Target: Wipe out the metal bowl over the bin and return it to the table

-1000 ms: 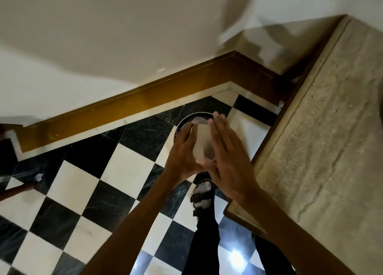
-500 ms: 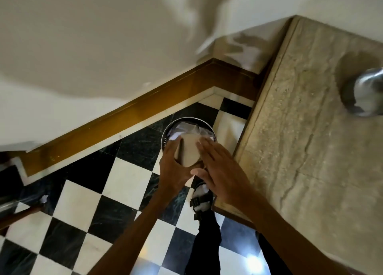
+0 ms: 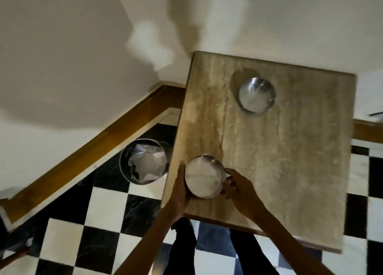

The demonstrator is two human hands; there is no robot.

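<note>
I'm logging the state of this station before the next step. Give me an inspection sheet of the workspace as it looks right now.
Surface: stone-topped table, streaked, no spills seen.
Job's things: metal bowl at the table's near left corner, held by both hands; whether it touches the top is unclear. Bin on the floor left of the table, white paper inside.
Clutter: second metal bowl farther back on the table.
Grippers: left hand and right hand clasp the bowl's sides.
Cables: nothing seen.
Surroundings: chequered floor, wooden skirting, pale wall.
</note>
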